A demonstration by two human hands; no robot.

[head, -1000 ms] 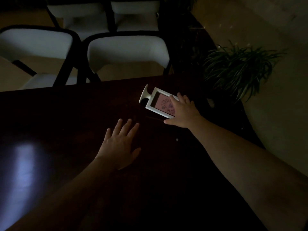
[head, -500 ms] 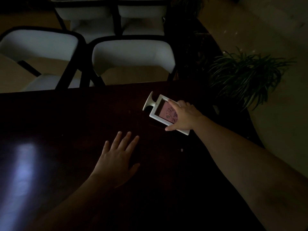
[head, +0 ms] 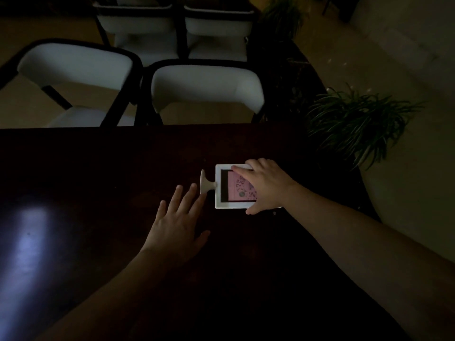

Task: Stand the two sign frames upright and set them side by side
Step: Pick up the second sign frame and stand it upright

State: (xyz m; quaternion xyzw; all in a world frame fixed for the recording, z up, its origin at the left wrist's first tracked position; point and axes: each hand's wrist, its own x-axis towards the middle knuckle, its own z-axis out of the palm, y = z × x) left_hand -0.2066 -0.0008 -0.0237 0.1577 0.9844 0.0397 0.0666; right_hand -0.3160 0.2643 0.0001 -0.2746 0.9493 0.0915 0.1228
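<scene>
A white sign frame point(head: 225, 188) with a pink printed insert lies flat on the dark table point(head: 98, 168), its round foot pointing left. My right hand point(head: 267, 185) covers the frame's right half, with the thumb under its near edge and the fingers over its far edge. My left hand point(head: 178, 222) hovers flat and spread over the table, its fingertips close to the frame's foot but not touching it. Only one sign frame is in view.
White chairs with black frames point(head: 206, 87) stand along the table's far edge. A potted plant point(head: 354, 124) stands off the table's right corner. The room is dark; a pale light patch reflects on the table at the left point(head: 32, 242).
My right hand has turned and drawn the frame nearer, so the foot now points straight left. My left hand has reached forward toward the foot.
</scene>
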